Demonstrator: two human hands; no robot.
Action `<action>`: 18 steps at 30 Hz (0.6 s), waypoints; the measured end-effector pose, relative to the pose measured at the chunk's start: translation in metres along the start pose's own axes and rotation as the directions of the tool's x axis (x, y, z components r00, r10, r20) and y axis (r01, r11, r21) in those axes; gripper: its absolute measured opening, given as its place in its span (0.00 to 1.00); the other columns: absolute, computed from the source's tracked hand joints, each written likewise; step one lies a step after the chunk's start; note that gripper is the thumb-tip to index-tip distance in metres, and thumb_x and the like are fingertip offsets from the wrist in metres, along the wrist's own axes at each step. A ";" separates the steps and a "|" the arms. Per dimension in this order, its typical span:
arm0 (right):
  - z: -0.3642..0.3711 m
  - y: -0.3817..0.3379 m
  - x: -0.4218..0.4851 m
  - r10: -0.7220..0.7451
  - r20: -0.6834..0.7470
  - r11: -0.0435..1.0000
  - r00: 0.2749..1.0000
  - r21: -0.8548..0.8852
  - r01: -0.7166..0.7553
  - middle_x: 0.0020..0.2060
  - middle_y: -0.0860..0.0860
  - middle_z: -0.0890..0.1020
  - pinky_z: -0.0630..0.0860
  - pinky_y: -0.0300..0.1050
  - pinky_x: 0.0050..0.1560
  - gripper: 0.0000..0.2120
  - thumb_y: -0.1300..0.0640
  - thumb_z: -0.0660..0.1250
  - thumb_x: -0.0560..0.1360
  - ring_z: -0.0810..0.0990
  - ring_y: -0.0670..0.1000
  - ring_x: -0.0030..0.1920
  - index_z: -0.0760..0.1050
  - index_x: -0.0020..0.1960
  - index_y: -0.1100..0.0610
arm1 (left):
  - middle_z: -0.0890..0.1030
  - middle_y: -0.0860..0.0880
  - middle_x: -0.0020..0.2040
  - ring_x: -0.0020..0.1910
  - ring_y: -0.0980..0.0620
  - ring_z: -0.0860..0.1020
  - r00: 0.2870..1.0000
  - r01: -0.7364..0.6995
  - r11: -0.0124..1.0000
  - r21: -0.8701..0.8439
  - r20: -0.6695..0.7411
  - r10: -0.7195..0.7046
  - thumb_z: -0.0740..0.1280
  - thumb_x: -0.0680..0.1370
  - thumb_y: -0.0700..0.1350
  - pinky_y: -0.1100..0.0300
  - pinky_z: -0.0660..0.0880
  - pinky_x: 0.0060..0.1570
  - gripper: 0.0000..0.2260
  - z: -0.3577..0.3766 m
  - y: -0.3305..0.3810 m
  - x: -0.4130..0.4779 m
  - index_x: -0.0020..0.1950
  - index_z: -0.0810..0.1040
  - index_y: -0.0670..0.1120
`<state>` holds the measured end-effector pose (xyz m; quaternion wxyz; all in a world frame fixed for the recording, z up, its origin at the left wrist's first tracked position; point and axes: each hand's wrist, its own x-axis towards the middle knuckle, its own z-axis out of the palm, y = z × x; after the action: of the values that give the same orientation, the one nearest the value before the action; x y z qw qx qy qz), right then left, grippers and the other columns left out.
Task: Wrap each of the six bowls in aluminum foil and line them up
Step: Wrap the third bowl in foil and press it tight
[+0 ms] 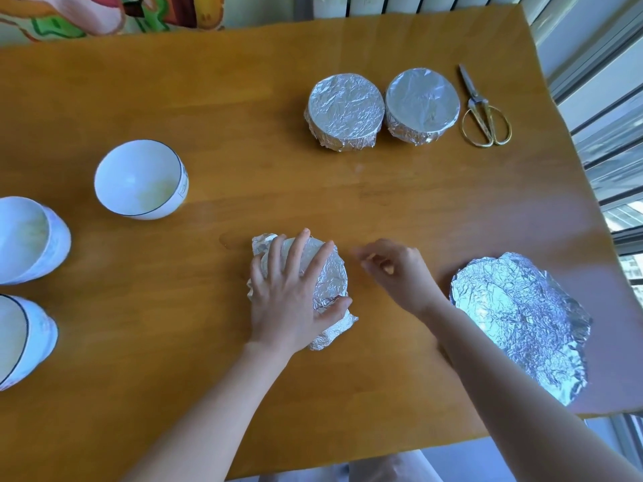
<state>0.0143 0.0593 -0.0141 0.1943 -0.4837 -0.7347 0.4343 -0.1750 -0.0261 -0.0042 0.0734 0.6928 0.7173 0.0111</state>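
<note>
1. Left hand (295, 293): spread flat, fingers straight, palm pressed on top of the third bowl (332, 276), which stood near the middle of the surface (208, 99) under its foil. Foil flaps stuck out loose at the bowl's far-left and near-right. Risk, as I judged it: too hard a press could tear the thin foil over the rim, and a sideways push could slide the bowl.
2. Right hand (393, 269): just right of that bowl, fingers loosely bent, blurred, nothing seen in them. Risk: tugging a flap could pull the cover off the other side.
3. Spare foil sheet (522, 321): crumpled, near right, close to the edge; a sleeve could sweep it off.
4. Two wrapped bowls (346, 111), far right, side by side; scissors (483, 109) beside them.
5. Three bare bowls (139, 179), left, unwrapped.
</note>
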 end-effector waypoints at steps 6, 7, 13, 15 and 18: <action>0.019 -0.018 0.005 0.018 0.038 0.997 0.999 0.076 -0.021 0.51 0.48 0.85 0.77 0.42 0.52 0.17 0.68 0.62 0.77 0.81 0.44 0.49 0.81 0.61 0.56 | 0.64 0.47 0.77 0.73 0.38 0.64 1.000 0.006 1.000 -0.019 0.027 -0.005 0.55 0.73 0.72 0.36 0.64 0.64 0.36 -0.001 0.000 -0.001 0.77 0.64 0.57; 0.022 -0.019 0.006 0.041 -0.037 0.996 0.998 0.080 -0.038 0.52 0.47 0.84 0.76 0.46 0.55 0.16 0.67 0.61 0.78 0.81 0.44 0.52 0.81 0.61 0.56 | 0.64 0.47 0.77 0.73 0.38 0.64 1.000 0.005 1.000 -0.023 0.027 -0.004 0.55 0.73 0.72 0.37 0.64 0.64 0.36 -0.001 0.000 -0.001 0.77 0.64 0.57; 0.045 -0.047 0.011 -0.042 -0.198 0.986 0.979 0.153 0.073 0.72 0.51 0.70 0.64 0.45 0.73 0.18 0.55 0.59 0.82 0.66 0.46 0.74 0.72 0.70 0.58 | 0.63 0.46 0.78 0.76 0.39 0.63 1.000 0.011 0.998 -0.057 0.009 -0.010 0.56 0.71 0.73 0.38 0.65 0.67 0.44 -0.001 0.000 -0.002 0.79 0.60 0.47; 0.059 -0.054 0.009 -0.051 -0.166 0.982 0.985 0.170 0.080 0.74 0.52 0.67 0.63 0.49 0.74 0.20 0.52 0.57 0.82 0.63 0.46 0.75 0.71 0.71 0.58 | 0.60 0.43 0.80 0.79 0.40 0.58 1.000 0.008 0.995 -0.099 -0.009 -0.009 0.57 0.67 0.74 0.37 0.62 0.71 0.50 -0.001 -0.001 -0.002 0.80 0.58 0.41; 0.069 -0.051 0.005 -0.042 -0.186 0.989 0.982 0.132 0.068 0.74 0.51 0.68 0.64 0.56 0.72 0.22 0.48 0.53 0.82 0.64 0.45 0.75 0.70 0.71 0.57 | 0.53 0.38 0.80 0.80 0.40 0.50 0.998 -0.023 0.989 -0.143 -0.054 0.016 0.64 0.65 0.73 0.34 0.54 0.74 0.56 -0.001 -0.003 -0.005 0.80 0.54 0.38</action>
<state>-0.0644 0.0247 -0.0110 0.3061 -0.4863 -0.6950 0.4322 -0.1776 -0.0307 -0.0028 0.1042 0.6921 0.7095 0.0818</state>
